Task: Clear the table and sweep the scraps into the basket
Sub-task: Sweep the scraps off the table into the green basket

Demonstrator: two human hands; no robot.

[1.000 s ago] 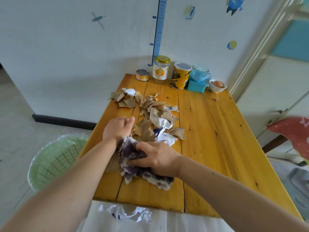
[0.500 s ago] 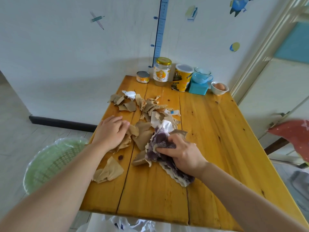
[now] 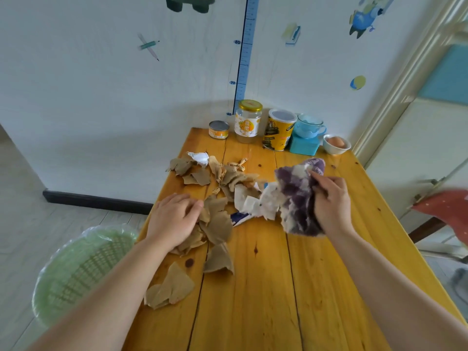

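Well, the person's right grip (image 3: pixel 331 201) is clenched around a purple-and-white cloth (image 3: pixel 296 198). The cloth is bunched into a wad and held just right of the litter. It seems raised off the bench (image 3: pixel 253 300), though its lower edge is too blurred to be sure. I'd guess it is held there so it can come down behind the pile and push it leftward.

The left grip (image 3: pixel 174 221) is released, its fingers lying loosely on the near-left part of the scraps (image 3: pixel 220 225) and pressing them down. That looks meant to pin or herd the pieces toward the left edge. The basket (image 3: pixel 76 272), green mesh lined with a clear bag, stands on the floor just beside and below that edge, which is probably why everything is worked that way.

The scraps are torn brown paper, thin and curled, mixed with a few crumpled white bits and one blue-printed piece. They trail from the middle of the bench toward its near-left corner, and two larger pieces lie apart close to the edge. Stuff this light will likely skid and flutter, so a broad, slow sweep would suit.

Against the wall stand a tin (image 3: pixel 219 129), a jar (image 3: pixel 248 121), a yellow canister (image 3: pixel 278 133), a blue cup (image 3: pixel 309 126) and a bowl holding an egg (image 3: pixel 336 144), well apart from the mess.
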